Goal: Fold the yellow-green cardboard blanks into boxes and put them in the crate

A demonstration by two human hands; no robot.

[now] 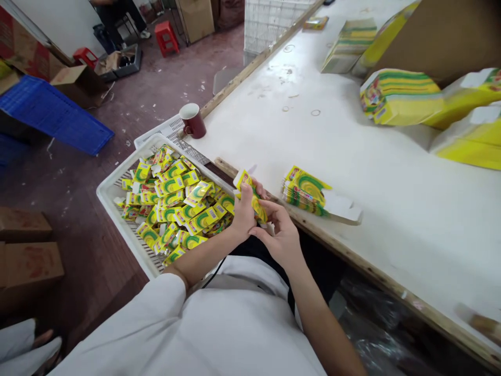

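Just off the table's front edge, a small yellow-and-green carton (pixel 259 209) stands tilted between my two hands. My left hand (pixel 246 211) is wrapped around it, thumb along its near face. At its lower end, my right hand (pixel 278 230) pinches with thumb and fingers. The carton's top flap is white and sticks out; its lower end is partly hidden by my fingers. To the right on the table lies a stack of flat folded cartons (pixel 307 190), with white flaps extending rightward. On the left, a white plastic basket (pixel 113 209) holds many similar cartons in a loose heap.
A maroon mug (pixel 194 124) stands at the table's left edge. More stacks of flat cartons (pixel 407 96) lie at the table's far right, beside a brown cardboard box (pixel 446 36). Blue crates (pixel 58 112), cardboard boxes (pixel 33 266) and red stools (pixel 166 38) are on the floor. A person sits at the back.
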